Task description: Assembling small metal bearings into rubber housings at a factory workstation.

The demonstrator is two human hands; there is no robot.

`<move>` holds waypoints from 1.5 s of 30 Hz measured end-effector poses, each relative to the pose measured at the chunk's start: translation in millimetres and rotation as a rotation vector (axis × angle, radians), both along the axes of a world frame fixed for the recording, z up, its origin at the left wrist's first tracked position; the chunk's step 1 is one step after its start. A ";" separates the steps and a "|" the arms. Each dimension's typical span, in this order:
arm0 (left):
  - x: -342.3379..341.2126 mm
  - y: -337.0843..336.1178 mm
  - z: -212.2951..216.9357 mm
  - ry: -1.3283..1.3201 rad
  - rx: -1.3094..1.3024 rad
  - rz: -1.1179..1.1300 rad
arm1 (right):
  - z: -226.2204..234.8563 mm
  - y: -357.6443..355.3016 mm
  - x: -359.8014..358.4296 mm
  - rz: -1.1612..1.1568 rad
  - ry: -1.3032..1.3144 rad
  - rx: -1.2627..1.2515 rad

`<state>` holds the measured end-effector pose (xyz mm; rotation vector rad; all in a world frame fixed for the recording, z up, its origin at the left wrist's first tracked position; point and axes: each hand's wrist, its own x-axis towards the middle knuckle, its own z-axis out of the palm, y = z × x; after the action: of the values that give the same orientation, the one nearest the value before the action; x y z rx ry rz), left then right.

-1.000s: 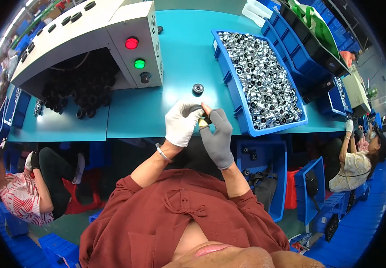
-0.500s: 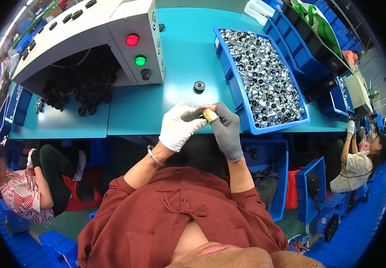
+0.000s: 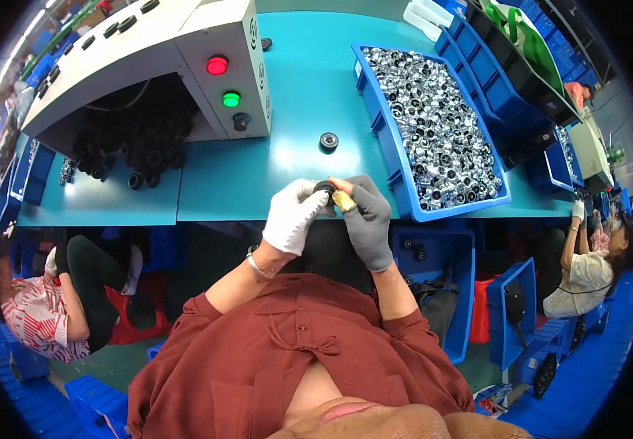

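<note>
My left hand (image 3: 291, 216), in a white glove, pinches a small black ring-shaped part (image 3: 324, 187) just in front of the table's near edge. Against the other side of this part is my right hand (image 3: 370, 219), in a grey glove with one bare fingertip. A yellow-gold covering (image 3: 343, 201) shows at the right thumb; whether it is a wrap or a separate piece, I cannot tell. The fingers partly hide the black part. Beyond the hands, a round black wheel-like part (image 3: 328, 142) with a shiny centre lies flat on the teal table (image 3: 294, 88).
To the right stands a blue crate (image 3: 379, 128) full of shiny clear-and-black parts. At left, a white machine (image 3: 218, 29) with red and green lights has black rings (image 3: 152, 150) heaped in its opening. Stacked blue crates (image 3: 477, 80) stand farther right. Co-workers sit on both sides.
The black part has turned in my fingers, and its round shape shows more clearly now. My right hand's bare fingertip and yellow-gold thumb covering have shifted slightly. The table's things stay put.
</note>
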<state>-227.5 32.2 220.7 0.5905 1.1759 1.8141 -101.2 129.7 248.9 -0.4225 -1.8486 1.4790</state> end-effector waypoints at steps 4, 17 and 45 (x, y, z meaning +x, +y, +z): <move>-0.8 -0.9 -1.7 0.036 -0.008 0.016 | -3.8 -0.8 3.9 -0.045 -0.023 0.239; -0.4 -4.7 -2.4 -0.031 -0.059 -0.134 | 1.8 6.3 10.6 0.139 0.066 -0.450; 28.6 -2.7 -13.3 0.361 0.074 0.133 | 14.2 -10.3 10.2 0.117 0.035 -0.200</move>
<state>-198.9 29.6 207.4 0.9312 1.4184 1.9211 -91.0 119.4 263.1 -0.3856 -1.7294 1.7481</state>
